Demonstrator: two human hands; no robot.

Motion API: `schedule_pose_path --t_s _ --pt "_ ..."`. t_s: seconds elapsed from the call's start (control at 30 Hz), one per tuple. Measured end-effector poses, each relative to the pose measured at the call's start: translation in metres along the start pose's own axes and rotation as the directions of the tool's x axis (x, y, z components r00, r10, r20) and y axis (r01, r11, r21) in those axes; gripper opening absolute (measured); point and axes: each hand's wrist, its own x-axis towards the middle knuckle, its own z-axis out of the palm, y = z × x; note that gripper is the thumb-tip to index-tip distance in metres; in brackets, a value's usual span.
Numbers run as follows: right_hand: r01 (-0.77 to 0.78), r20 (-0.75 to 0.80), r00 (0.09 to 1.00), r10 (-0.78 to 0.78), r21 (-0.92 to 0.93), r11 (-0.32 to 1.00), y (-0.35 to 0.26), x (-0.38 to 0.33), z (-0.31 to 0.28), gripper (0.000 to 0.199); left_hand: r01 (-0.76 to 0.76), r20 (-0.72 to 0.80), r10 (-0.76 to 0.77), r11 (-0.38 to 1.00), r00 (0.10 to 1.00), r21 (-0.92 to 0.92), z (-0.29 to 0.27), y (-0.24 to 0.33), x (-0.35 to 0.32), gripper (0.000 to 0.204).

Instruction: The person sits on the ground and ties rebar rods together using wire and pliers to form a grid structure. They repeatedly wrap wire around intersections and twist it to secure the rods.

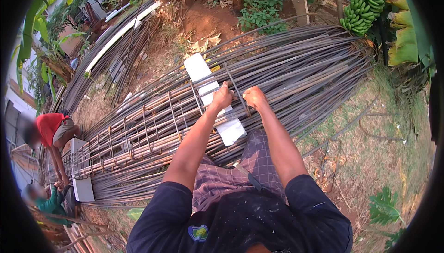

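Your left hand (222, 96) is curled tight round a thin bent steel stirrup (237, 93) at the near end of the long rusty rebar cage (138, 135); your right hand (254, 97) is fisted on the bars just beside it. Stirrups already ring the cage toward the two co-workers (51, 130), so this end looks like what is left. A white slab (203, 79) lies under it, on the grey rod pile (300, 68).

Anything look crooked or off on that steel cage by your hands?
Nothing is clearly damaged. The rusty steel rebar cage lies on the long rebar pile, its stirrups unevenly spaced and tilted. Left hand and right hand each grip at the end stirrup.
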Motion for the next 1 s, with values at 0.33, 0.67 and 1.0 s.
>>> schedule_pose_path --t_s 0.33,0.67,1.0 --pt "0.014 0.048 0.999 -0.021 0.155 0.988 0.006 -0.001 -0.005 0.021 0.228 -0.435 -0.44 0.859 0.786 -0.459 0.032 0.042 -0.008 0.054" --pt "-0.048 0.123 0.992 0.017 0.253 0.966 -0.001 0.001 -0.012 0.015 -0.065 -0.528 -0.127 0.942 0.84 -0.33 0.035 0.041 -0.032 0.036" --pt "0.56 -0.092 0.706 -0.702 -0.534 0.633 -0.05 -0.059 -0.054 0.007 -0.107 -0.524 -0.198 0.862 0.829 -0.496 0.04 0.049 -0.039 0.029"
